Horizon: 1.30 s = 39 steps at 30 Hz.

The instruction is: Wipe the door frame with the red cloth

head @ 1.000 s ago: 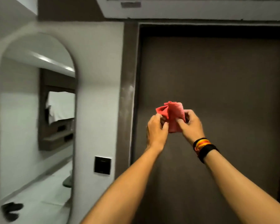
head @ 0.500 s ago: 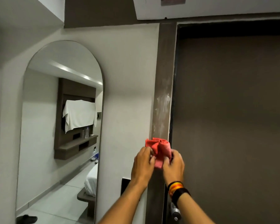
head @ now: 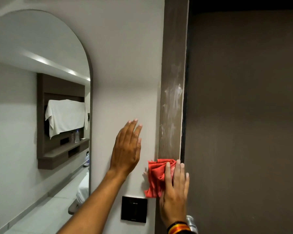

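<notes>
The brown door frame (head: pixel 173 68) runs vertically between the white wall and the dark door (head: pixel 243 115); whitish smears mark it around mid-height. My right hand (head: pixel 174 191) lies flat over the bunched red cloth (head: pixel 156 174) and presses it against the frame, below the smears. The cloth spills left onto the wall edge. My left hand (head: pixel 127 149) is off the cloth, fingers spread, held flat near the white wall left of the frame.
A black wall switch plate (head: pixel 134 209) sits just below the cloth. An arched mirror (head: pixel 41 115) fills the left wall. A metal door handle (head: pixel 191 221) shows by my right wrist.
My left hand has let go of the cloth and moved left to the wall. My right hand has flattened the cloth onto the frame. The view has moved closer.
</notes>
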Available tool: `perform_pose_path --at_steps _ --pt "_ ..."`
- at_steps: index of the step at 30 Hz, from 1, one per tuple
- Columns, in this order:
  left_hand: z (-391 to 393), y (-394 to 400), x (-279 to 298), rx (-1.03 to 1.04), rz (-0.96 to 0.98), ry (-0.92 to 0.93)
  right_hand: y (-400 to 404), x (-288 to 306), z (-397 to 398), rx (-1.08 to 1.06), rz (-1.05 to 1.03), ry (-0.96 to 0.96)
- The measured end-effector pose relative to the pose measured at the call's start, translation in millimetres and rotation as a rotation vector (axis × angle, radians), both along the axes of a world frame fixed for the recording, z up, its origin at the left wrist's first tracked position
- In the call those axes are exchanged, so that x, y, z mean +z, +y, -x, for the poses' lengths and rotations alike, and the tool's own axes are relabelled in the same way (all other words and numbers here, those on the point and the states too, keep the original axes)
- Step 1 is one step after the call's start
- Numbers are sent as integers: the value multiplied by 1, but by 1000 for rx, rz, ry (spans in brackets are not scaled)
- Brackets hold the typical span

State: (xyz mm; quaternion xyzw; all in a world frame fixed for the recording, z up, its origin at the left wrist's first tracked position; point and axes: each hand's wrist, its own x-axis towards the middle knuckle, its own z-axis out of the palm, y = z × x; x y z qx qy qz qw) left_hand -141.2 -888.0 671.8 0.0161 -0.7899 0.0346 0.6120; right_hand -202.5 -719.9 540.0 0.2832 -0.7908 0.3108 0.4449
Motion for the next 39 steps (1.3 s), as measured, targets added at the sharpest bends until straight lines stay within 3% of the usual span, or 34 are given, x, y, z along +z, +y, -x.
perform_pose_path --at_steps 6,12,15,20,23,25,30,32,35,39 --pt "48 -6 12 102 -34 1 -6 -13 22 -141 -37 183" --pt "51 -12 9 110 5 31 -14 9 12 -158 -20 113" --pt "51 -10 8 95 4 37 -13 79 14 -162 0 142" --pt "50 -9 10 83 1 38 -22 259 21 -200 108 195" --pt "49 -9 11 93 7 52 -24 303 24 -231 136 197" --pt "49 -10 11 95 10 58 -25 283 22 -251 137 198" --pt "53 -14 8 106 23 46 -22 144 11 -250 87 88" --pt "54 -15 7 116 25 51 -21 133 10 -243 76 83" --pt "53 -13 8 104 29 49 -24 195 15 -262 81 154" --pt "52 -12 9 127 16 49 -28 353 28 -200 143 236"
